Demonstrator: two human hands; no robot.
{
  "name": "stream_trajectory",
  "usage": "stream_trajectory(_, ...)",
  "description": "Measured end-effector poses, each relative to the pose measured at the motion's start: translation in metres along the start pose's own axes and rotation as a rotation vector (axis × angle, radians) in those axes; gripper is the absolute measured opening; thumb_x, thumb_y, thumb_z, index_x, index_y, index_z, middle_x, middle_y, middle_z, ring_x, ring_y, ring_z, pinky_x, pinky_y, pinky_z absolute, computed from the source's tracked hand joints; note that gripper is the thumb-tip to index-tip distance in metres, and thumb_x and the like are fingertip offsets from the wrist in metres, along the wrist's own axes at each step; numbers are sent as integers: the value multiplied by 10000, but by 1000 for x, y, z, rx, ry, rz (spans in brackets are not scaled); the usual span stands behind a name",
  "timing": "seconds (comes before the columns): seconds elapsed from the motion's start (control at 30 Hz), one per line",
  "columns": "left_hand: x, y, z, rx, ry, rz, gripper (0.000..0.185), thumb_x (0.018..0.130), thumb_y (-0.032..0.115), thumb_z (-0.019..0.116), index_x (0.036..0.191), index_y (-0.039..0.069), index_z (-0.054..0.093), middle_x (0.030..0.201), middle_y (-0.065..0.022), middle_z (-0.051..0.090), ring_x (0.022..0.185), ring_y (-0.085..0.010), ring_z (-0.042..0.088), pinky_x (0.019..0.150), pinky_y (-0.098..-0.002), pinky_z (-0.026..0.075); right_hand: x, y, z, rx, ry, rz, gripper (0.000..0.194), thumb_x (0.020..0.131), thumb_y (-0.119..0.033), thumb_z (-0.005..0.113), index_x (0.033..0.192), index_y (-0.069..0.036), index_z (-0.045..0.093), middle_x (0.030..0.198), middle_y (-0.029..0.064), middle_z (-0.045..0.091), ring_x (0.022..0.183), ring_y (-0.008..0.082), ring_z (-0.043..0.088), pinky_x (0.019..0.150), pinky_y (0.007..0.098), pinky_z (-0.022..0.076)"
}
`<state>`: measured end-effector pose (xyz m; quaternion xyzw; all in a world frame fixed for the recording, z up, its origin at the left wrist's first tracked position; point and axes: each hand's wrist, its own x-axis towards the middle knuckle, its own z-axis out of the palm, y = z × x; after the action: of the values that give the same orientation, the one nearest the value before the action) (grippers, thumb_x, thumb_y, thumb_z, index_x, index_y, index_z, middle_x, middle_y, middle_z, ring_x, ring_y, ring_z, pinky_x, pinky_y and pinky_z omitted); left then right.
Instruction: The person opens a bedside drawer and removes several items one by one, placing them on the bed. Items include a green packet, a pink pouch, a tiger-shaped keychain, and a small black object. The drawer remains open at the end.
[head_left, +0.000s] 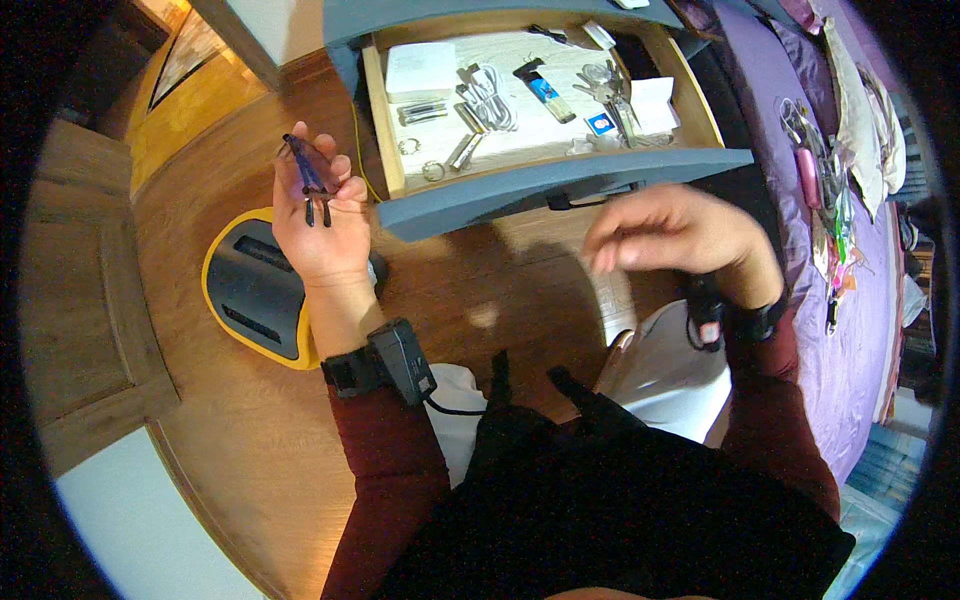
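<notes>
Folded dark-tinted glasses (318, 174) rest in my left hand (324, 244), palm up, with the fingers curled behind them. The temple tips point back towards my wrist. My right hand (694, 229) is slightly blurred, loosely bent and seemingly holds nothing. It hovers near the black handle (581, 201) of a pulled-out blue-fronted drawer (480, 204). Inside the drawer lie a white cable bundle (489, 97), a white box (421, 69), a blue-and-black tool or packet (547, 91), keys (616, 97) and a small blue matchbox-like box (601, 124).
A black-and-yellow step stool (251, 289) stands on the wooden floor (247, 435) at the left. Along the right runs a bed with a purple cover (817, 375), bearing a bunch of small items (829, 195). A wooden door (82, 285) is at far left.
</notes>
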<state>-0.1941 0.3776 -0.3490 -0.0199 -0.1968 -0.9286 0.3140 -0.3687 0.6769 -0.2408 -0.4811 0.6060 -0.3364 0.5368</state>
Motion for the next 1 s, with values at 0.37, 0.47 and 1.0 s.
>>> stream_trajectory(0.37, -3, 0, 5, 74, 27, -8, 354, 998, 254, 446, 1286, 52, 487, 1062, -99, 561, 817, -184, 500, 577, -260, 395, -7, 111, -10, -321, 248, 187, 373, 920, -330, 610, 1142, -33, 639, 1055, 152, 685, 998, 300, 644, 892, 368, 488)
stream_trajectory(0.47, -4, -2, 7, 77, 60, 1, 372, 998, 272, 448, 1289, 43, 481, 1054, -103, 554, 813, -182, 501, 570, -257, 406, -11, 112, -15, -272, 237, 103, 356, 927, -322, 604, 1124, -31, 655, 1063, 154, 688, 993, 295, 647, 890, 359, 488)
stream_trajectory(1.0, -1, -16, 11, 106, 25, -9, 352, 1001, 263, 449, 1266, 37, 498, 1036, -100, 535, 804, -173, 505, 564, -251, 430, -8, 124, -8, -309, 373, 29, 279, 916, -279, 612, 1058, -50, 684, 1028, 138, 697, 933, 260, 668, 838, 339, 503)
